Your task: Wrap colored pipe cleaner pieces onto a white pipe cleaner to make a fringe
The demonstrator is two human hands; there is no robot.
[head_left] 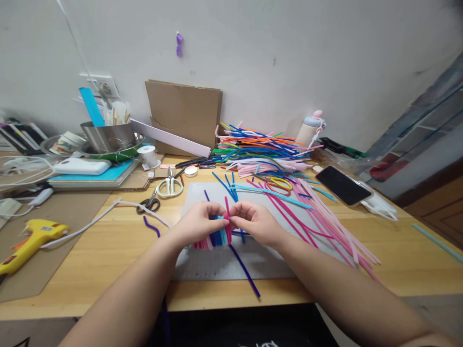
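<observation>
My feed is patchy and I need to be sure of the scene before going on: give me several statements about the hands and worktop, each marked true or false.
1. The left hand holds a multicoloured pipe-cleaner piece. True.
2. The right hand is spread open, palm up. False: its thumb and finger pinch at the magenta pipe cleaner.
3. The yellow glue gun lies on cardboard at the left of the view. True.
4. The white-handled scissors lie on the grey mat. False: they lie on the wooden table, off the mat.
5. The smartphone has a dark screen. True.
</observation>
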